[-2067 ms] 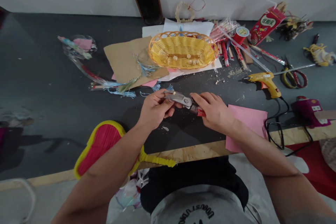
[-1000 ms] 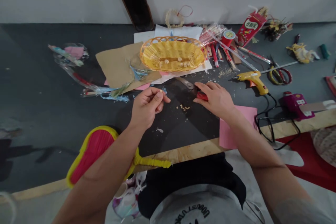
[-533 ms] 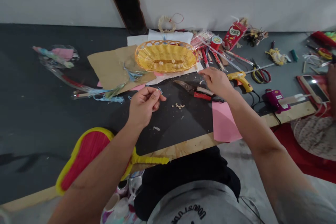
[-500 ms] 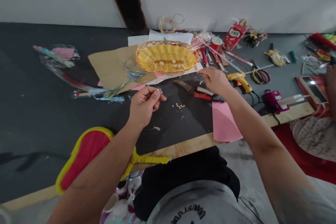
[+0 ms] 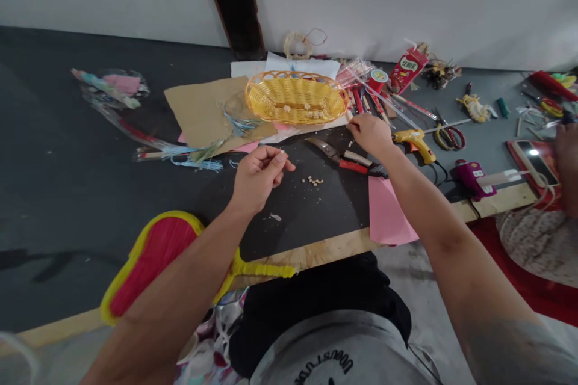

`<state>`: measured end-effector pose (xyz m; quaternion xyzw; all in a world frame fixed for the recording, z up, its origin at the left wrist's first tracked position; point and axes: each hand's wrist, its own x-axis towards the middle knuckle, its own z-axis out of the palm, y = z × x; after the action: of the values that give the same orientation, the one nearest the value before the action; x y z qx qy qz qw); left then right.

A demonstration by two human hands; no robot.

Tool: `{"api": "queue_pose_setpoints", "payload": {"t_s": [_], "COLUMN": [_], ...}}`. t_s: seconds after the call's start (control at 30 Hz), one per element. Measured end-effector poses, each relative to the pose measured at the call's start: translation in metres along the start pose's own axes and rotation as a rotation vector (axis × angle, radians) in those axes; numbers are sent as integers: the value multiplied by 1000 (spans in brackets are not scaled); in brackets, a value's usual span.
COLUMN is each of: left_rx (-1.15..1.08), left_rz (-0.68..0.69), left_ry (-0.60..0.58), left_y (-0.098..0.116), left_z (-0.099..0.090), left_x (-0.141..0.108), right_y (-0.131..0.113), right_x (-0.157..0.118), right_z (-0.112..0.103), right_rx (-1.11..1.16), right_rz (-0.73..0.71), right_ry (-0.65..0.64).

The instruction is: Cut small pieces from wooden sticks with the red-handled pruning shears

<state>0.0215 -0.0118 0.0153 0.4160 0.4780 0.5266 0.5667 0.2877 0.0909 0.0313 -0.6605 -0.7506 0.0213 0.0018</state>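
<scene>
My left hand [image 5: 258, 177] is closed in a pinch above the dark table, with a tiny pale bit at the fingertips, too small to name. Just right of it, several small beige beads or cut pieces [image 5: 315, 181] lie loose on the table. My right hand [image 5: 372, 134] is closed, its fingertips pinched together beside the right end of a yellow woven basket [image 5: 295, 96]. Whatever those fingers hold is hidden. A few pale flower-like pieces [image 5: 315, 114] lie in the basket. Below my right hand rest pruning shears [image 5: 350, 160] with red and white handles.
Right of my hand are a yellow glue gun [image 5: 416, 143], scissors [image 5: 450, 136], a purple device [image 5: 474, 179] and a red drink carton [image 5: 407, 69]. Pink paper [image 5: 391, 210] overhangs the front edge. Blue tassels [image 5: 198, 162] and a red-yellow fan shape [image 5: 156, 258] lie left. Another person's hand [image 5: 568, 156] shows far right.
The view has shifted slightly, so the table things appear farther right. My right hand's outstretched index finger has curled in to a pinch. My left hand keeps its pinch.
</scene>
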Motion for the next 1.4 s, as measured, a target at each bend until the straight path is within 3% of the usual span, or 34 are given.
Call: {"api": "queue_pose_setpoints", "payload": {"t_s": [0.17, 0.3, 0.37, 0.47, 0.53, 0.6, 0.8, 1.13, 1.4], "left_rx": [-5, -9, -6, 13, 28, 37, 37, 3, 0], "left_rz": [0, -1, -5, -13, -19, -17, -1, 22, 14], "left_ry": [-2, 0, 6, 9, 10, 10, 1, -21, -47], "left_y": [0, -1, -2, -2, -2, -3, -3, -4, -5], "left_z": [0, -1, -2, -1, -1, -1, -1, -1, -1], "left_x": [0, 1, 1, 1, 1, 1, 1, 0, 1], "right_y": [-8, -8, -10, -23, -35, -47, -60, -7, -8], "right_x": [11, 3, -13, -46, -67, -81, -89, -84, -75], "right_z": [7, 3, -1, -5, -4, -2, 2, -4, 16], "right_rx": [-4, 58, 144, 306, 303, 208, 129, 97, 86], "right_rz": [91, 64, -45, -388, -539, -599, -594, -460, -426], "right_ry": [19, 47, 76, 68, 12, -22, -72, 47, 16]}}
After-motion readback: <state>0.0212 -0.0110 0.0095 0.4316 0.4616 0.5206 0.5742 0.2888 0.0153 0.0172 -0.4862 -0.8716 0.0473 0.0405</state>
